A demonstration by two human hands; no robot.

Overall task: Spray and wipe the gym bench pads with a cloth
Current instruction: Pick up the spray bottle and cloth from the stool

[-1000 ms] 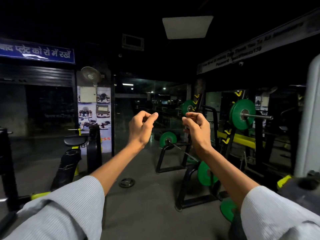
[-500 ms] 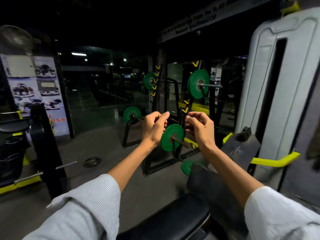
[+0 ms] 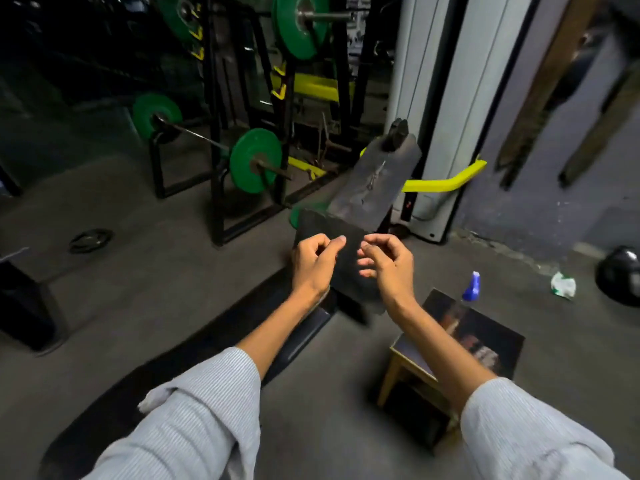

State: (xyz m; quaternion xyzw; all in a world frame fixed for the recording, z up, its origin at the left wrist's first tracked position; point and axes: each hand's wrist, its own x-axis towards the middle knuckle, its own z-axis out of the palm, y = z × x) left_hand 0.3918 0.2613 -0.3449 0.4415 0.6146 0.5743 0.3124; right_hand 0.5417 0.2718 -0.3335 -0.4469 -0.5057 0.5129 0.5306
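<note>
The head view shows the left hand (image 3: 313, 263) and right hand (image 3: 388, 263), both loosely curled and holding nothing, raised over the black bench pad (image 3: 221, 341), with the blue spray bottle (image 3: 471, 287) on the floor right of it.

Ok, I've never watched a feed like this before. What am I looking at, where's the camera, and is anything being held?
There is no machine here: these are a person's two bare hands, filmed by a wide-angle camera worn on the head, looking forward and down. The left hand and right hand are raised in front, fingers curled, with nothing visible in either. Below them runs a black bench pad with a raised back pad beyond. To the right stands a small stool; a blue spray bottle shows just past it. A crumpled white cloth or wrapper lies on the floor. Green weight plates sit on racks behind.
</note>
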